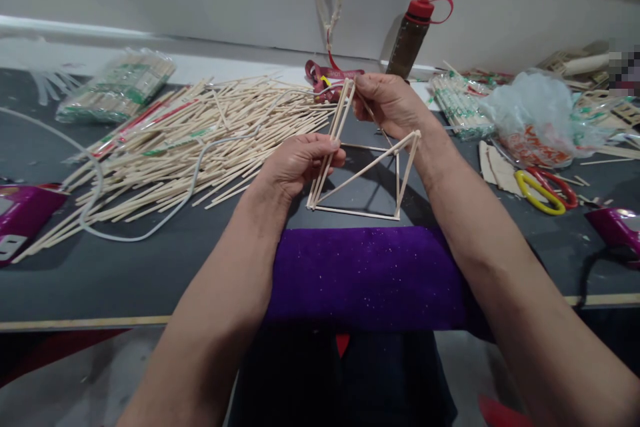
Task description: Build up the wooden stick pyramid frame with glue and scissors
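A frame of thin wooden sticks [357,213] stands on the dark table, with a square base and slanting sticks that meet in raised corners. My left hand [306,161] pinches the slanting sticks at the frame's left side, about midway up. At the upper left corner, my right hand [384,99] grips the stick ends between thumb and fingers. The other raised corner sits in front of my right wrist. Just this side of the frame lies a folded purple cloth [370,273].
A big pile of loose sticks [225,140] spreads at left, with a white cord across it. Behind stand a bagged stick bundle [117,83] and a red-capped bottle [411,37]. To the right are scissors [543,192] and a plastic bag [533,113]. Purple devices [27,217] flank both sides.
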A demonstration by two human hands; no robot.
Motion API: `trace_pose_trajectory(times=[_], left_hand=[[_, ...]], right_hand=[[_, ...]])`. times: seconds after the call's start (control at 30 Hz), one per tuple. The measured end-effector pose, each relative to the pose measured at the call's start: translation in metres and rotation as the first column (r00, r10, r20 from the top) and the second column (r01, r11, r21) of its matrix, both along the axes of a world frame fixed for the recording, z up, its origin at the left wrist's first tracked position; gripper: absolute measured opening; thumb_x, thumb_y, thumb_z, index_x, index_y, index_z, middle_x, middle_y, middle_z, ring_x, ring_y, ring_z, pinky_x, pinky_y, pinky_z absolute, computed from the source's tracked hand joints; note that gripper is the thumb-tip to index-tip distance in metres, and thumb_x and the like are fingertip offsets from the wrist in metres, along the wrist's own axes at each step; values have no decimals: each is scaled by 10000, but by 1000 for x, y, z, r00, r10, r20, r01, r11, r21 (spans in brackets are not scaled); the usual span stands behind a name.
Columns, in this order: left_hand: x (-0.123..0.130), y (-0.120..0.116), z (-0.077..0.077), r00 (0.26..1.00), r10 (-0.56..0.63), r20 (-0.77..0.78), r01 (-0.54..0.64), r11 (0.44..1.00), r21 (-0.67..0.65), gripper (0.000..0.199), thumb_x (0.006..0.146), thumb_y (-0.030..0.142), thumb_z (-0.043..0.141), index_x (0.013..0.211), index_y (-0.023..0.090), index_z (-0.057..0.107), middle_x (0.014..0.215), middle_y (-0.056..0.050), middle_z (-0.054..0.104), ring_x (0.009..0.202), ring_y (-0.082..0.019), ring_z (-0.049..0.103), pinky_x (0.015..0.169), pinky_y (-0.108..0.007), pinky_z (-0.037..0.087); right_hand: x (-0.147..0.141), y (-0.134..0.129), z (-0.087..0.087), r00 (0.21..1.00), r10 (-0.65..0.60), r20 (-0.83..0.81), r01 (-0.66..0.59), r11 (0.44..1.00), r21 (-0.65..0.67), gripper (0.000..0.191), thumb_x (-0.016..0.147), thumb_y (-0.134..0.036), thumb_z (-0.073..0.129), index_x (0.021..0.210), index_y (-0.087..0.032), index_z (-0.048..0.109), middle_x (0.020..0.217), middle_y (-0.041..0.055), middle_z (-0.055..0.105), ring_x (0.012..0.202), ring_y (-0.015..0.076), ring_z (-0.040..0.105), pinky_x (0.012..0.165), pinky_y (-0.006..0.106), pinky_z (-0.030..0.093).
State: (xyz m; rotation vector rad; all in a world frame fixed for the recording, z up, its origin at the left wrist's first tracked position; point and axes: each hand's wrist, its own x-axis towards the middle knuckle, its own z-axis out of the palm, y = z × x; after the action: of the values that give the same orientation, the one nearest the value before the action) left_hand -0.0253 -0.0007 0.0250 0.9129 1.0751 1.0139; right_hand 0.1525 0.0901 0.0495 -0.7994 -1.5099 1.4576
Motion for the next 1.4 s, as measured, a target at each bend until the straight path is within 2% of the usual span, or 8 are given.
trace_pose_trajectory(times=[0.1, 0.33, 0.67, 0.9, 1.0, 1.13, 1.3, 1.4], left_hand=[[0, 0, -1, 1000, -15, 14, 15, 1000, 9, 94, 698, 193, 770, 682, 161, 683, 678, -24, 717, 627, -121, 670, 544, -190, 498], [0, 0, -2, 1000, -6, 7, 6, 1000, -3, 96, 705, 177, 757, 664, 160, 672, 682, -25, 718, 634, -121, 674, 559, -195, 492], [1, 1, -2, 1000, -4, -18, 4, 1000, 5, 102, 685, 191, 759, 684, 160, 661, 680, -11, 712, 632, -113, 669, 562, -191, 482], [-1, 1, -4, 1000, -2, -21, 3, 1000, 25, 104, 692, 219, 772, 699, 167, 681, 703, -16, 720, 641, -113, 666, 592, -206, 495], [-1, 2, -5, 999, 1, -32, 0, 1000, 24, 109, 696, 227, 777, 705, 167, 686, 709, -19, 723, 639, -114, 663, 589, -208, 493], [-1, 2, -5, 1000, -5, -24, 5, 999, 31, 135, 687, 253, 802, 712, 171, 697, 706, -16, 726, 634, -115, 658, 583, -212, 489], [-1, 2, -5, 1000, -2, -19, 2, 1000, 31, 127, 694, 244, 799, 711, 171, 696, 702, -14, 723, 630, -110, 656, 575, -207, 487], [0, 2, -3, 1000, 2, -7, -2, 1000, 28, 105, 695, 215, 782, 691, 167, 689, 680, -12, 714, 619, -107, 651, 567, -202, 481]], right_hand=[[0, 1, -1, 998, 27, -48, -26, 1000, 17, 217, 960, -276, 633, 776, -161, 637, 678, -22, 560, 586, 74, 437, 552, 211, 376], [0, -4, 3, 1000, -15, -6, 15, 1000, 9, 278, 992, -208, 573, 720, -158, 596, 633, -8, 529, 574, 86, 420, 549, 218, 397], [0, -3, 1, 997, -52, 57, 47, 995, 87, 318, 963, -366, 653, 747, -154, 557, 652, -51, 494, 569, 45, 479, 566, 170, 407], [9, 4, -5, 998, -22, 60, 11, 985, 172, 311, 807, -490, 751, 765, -198, 648, 662, 5, 578, 598, 116, 467, 613, 291, 442], [13, 5, -6, 995, -56, 78, 43, 984, 170, 332, 748, -523, 771, 782, -211, 662, 700, 30, 623, 637, 141, 498, 643, 316, 456], [15, 2, -6, 990, -105, 98, 83, 975, 204, 312, 782, -493, 785, 813, -197, 691, 708, 20, 630, 629, 126, 510, 630, 291, 461], [14, -2, -4, 995, -84, 55, 70, 974, 218, 272, 851, -427, 760, 793, -168, 697, 691, 4, 629, 606, 87, 531, 566, 221, 437], [11, -4, -3, 989, -137, 62, 121, 969, 214, 239, 868, -383, 753, 787, -170, 682, 668, -22, 605, 596, 67, 542, 555, 183, 423]])
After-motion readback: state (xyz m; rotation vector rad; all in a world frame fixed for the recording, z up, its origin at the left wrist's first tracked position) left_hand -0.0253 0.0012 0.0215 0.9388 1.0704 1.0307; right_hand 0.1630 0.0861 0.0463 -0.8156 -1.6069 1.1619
